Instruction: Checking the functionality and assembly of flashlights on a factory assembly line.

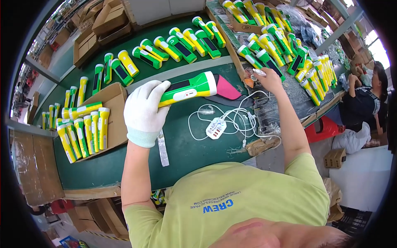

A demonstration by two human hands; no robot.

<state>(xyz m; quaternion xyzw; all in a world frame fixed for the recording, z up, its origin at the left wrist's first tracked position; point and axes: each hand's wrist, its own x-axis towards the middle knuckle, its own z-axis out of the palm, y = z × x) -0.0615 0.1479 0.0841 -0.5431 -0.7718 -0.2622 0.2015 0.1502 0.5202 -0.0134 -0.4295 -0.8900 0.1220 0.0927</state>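
Green and yellow plastic is gripped in the gloved left hand [144, 111]: 1 flashlight [186, 90] is held level above the bench [198, 153], its solar panel turned up and its white head pointed right. By the bare right hand [271, 80], a small white piece [259, 72], perhaps a plug, appears to be pinched between closed fingertips, well apart from the flashlight. The held flashlight is apparently midway through being dealt with; no contact between it and the white piece is seen.

Other flashlights are sorted into groups: a cardboard tray [118, 108] is partly filled at the left, a loose row of flashlights [170, 48] is laid along the back, and a large heap of flashlights [271, 48] is piled at the right. Which groups are finished and which are left cannot be told. A white power strip [216, 128] is left among tangled cables, in front of the held flashlight.
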